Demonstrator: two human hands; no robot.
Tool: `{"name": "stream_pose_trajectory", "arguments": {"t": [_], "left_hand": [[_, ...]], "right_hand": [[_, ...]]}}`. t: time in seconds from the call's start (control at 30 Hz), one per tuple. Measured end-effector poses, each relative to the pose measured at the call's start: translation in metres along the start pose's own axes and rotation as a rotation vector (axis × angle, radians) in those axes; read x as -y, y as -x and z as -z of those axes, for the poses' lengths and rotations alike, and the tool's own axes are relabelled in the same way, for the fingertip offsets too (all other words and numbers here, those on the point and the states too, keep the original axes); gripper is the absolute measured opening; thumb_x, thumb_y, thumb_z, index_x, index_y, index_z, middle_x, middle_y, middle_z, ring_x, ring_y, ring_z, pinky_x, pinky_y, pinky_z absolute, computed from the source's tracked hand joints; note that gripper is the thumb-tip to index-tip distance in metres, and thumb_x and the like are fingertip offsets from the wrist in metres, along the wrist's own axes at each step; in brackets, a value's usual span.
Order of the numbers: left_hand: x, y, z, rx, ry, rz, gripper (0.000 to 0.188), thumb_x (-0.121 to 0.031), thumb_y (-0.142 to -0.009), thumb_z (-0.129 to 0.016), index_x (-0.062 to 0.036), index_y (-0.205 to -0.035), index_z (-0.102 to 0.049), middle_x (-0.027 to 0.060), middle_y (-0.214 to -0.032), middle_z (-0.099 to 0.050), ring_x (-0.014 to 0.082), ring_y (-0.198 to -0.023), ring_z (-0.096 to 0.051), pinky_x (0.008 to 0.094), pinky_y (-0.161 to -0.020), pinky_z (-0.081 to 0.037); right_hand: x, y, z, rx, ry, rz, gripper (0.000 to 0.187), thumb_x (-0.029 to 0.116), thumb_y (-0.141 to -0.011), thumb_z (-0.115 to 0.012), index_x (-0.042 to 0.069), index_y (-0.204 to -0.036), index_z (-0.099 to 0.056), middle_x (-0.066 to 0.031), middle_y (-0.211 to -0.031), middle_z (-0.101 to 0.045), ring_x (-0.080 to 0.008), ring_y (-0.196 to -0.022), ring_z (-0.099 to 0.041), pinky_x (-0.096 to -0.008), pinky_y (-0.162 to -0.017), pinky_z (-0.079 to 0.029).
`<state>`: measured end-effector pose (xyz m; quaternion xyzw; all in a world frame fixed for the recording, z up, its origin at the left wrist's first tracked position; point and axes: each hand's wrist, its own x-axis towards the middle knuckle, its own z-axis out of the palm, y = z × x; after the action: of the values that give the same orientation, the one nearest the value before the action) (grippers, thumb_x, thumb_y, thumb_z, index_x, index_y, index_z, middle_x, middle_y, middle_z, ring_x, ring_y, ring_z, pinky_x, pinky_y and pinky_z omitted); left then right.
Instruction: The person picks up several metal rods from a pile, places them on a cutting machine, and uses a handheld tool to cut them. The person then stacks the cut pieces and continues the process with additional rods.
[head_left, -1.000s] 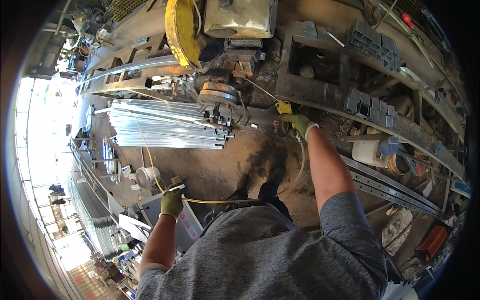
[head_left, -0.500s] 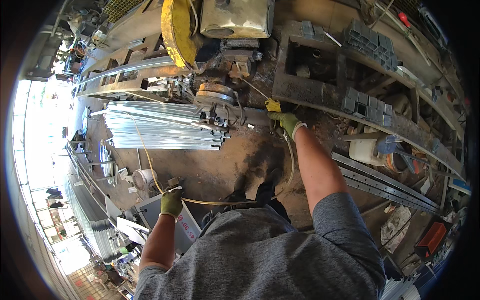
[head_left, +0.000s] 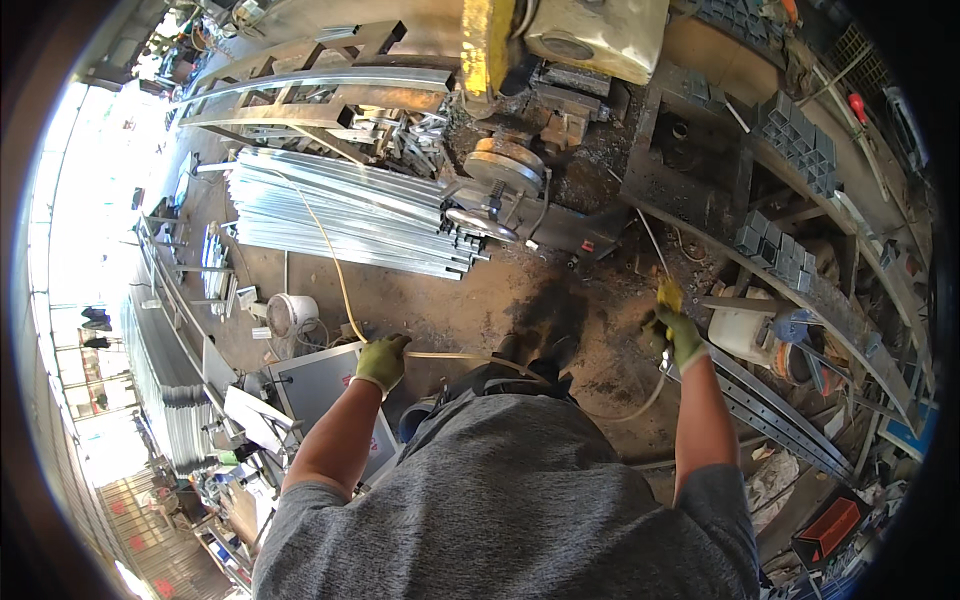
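My right hand (head_left: 684, 340), in a green glove, is closed round a yellow air blow gun (head_left: 669, 293). Its long thin nozzle points up and away, toward the edge of the metal bench frame (head_left: 690, 230). From the gun's lower end a pale yellow hose (head_left: 455, 356) loops down past my waist. My left hand (head_left: 382, 362), gloved too, is closed round that same hose. Beyond it, the hose runs up over a bundle of shiny square steel tubes (head_left: 340, 215). The fingertips of both hands are partly hidden by the gloves.
A cutting machine with a yellow guard (head_left: 480, 45) and a round vise base (head_left: 503, 163) stands ahead. Short cut tube pieces (head_left: 775, 250) sit on the right bench. A white bucket (head_left: 290, 315) is at left; perforated steel bars (head_left: 765, 405) lie at right.
My right hand has moved right and nearer with the blow gun, away from the machine. My left hand has risen slightly with the hose. The view has shifted toward the right.
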<state>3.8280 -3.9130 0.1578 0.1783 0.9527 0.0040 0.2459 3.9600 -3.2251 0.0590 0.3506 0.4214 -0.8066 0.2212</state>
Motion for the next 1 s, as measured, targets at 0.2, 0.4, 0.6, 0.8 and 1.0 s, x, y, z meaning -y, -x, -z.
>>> {"name": "stream_pose_trajectory", "arguments": {"t": [0.2,0.4,0.6,0.8,1.0], "left_hand": [[0.019,-0.036,-0.007,0.126,-0.004,-0.063,0.042,-0.013,-0.109,-0.059,-0.0174,-0.144,-0.083,0.0148,-0.143,-0.083,0.0432,-0.123,-0.081,0.0578,-0.108,-0.063],[0.022,-0.068,-0.015,0.139,0.027,-0.235,0.041,-0.016,-0.111,-0.059,-0.0197,-0.145,-0.081,0.0152,-0.143,-0.083,0.0456,-0.121,-0.081,0.0570,-0.102,-0.065],[0.020,-0.072,-0.014,0.099,0.058,-0.222,0.044,-0.015,-0.109,-0.060,-0.0193,-0.148,-0.081,0.0153,-0.146,-0.082,0.0453,-0.122,-0.081,0.0553,-0.104,-0.065],[-0.015,-0.063,-0.002,0.024,0.049,-0.073,0.045,-0.013,-0.106,-0.061,-0.0178,-0.145,-0.083,0.0137,-0.145,-0.083,0.0440,-0.123,-0.081,0.0546,-0.106,-0.064],[-0.074,-0.041,-0.002,-0.024,-0.018,-0.027,0.042,-0.011,-0.102,-0.065,-0.0191,-0.137,-0.087,0.0116,-0.141,-0.085,0.0423,-0.120,-0.081,0.0547,-0.106,-0.063]], "right_hand": [[-0.050,0.107,-0.011,-0.019,-0.121,-0.055,0.033,0.035,-0.116,-0.079,0.002,-0.113,-0.081,-0.0136,-0.092,-0.085,-0.0144,-0.047,-0.059,-0.0319,-0.045,-0.043],[-0.003,0.177,-0.077,-0.220,-0.087,0.135,0.028,0.030,-0.111,-0.079,0.003,-0.106,-0.080,-0.0144,-0.089,-0.084,-0.0111,-0.043,-0.054,-0.0278,-0.041,-0.036],[0.098,0.136,-0.141,-0.427,0.466,0.271,0.033,0.036,-0.109,-0.081,0.002,-0.108,-0.083,-0.0071,-0.084,-0.079,-0.0134,-0.054,-0.064,-0.0317,-0.051,-0.047],[0.197,0.046,-0.144,-0.436,0.720,0.370,0.044,0.042,-0.109,-0.081,0.000,-0.096,-0.083,-0.0082,-0.074,-0.076,-0.0167,-0.058,-0.068,-0.0368,-0.059,-0.054],[0.252,0.002,-0.107,-0.277,0.695,0.336,0.038,0.037,-0.107,-0.083,0.001,-0.094,-0.082,-0.0078,-0.074,-0.077,-0.0160,-0.054,-0.068,-0.0371,-0.056,-0.055]]}}
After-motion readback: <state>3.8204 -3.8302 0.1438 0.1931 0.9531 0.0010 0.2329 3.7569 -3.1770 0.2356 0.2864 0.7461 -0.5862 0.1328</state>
